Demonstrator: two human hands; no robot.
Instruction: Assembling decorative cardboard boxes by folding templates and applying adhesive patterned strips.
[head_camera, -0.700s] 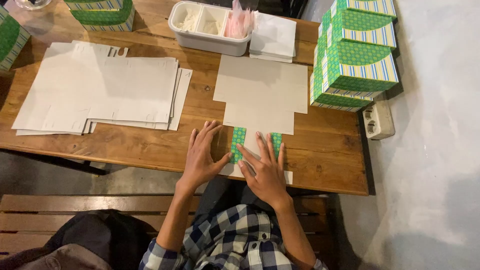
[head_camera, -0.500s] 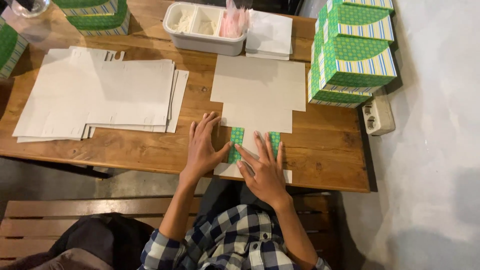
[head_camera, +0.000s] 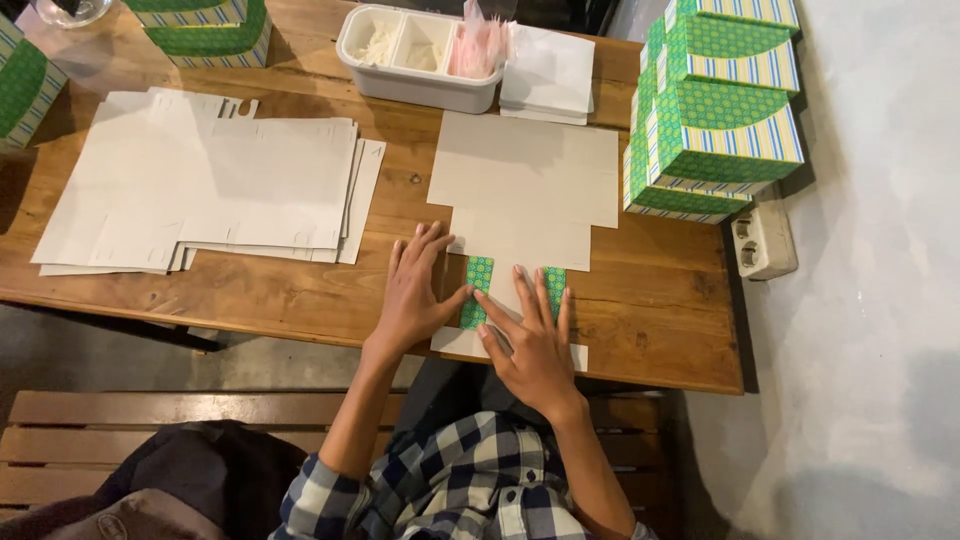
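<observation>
Single view only, taken from a camera worn on the person's head, looking steeply down and slightly forward over a wooden table (head_camera: 300, 300). The near edge takes in the checked shirt (head_camera: 450, 480) and a bench (head_camera: 150, 440) below; the far edge reaches a white divided tray (head_camera: 415, 60). Both hands sit centre frame, close under the lens. Right side shows grey floor (head_camera: 870, 300).

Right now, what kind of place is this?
Probably a small packing bench for hand-folding gift boxes: stack of flat card blanks, finished green patterned boxes, and both hands, left hand and right hand, pressing a blank on a wooden table.
</observation>
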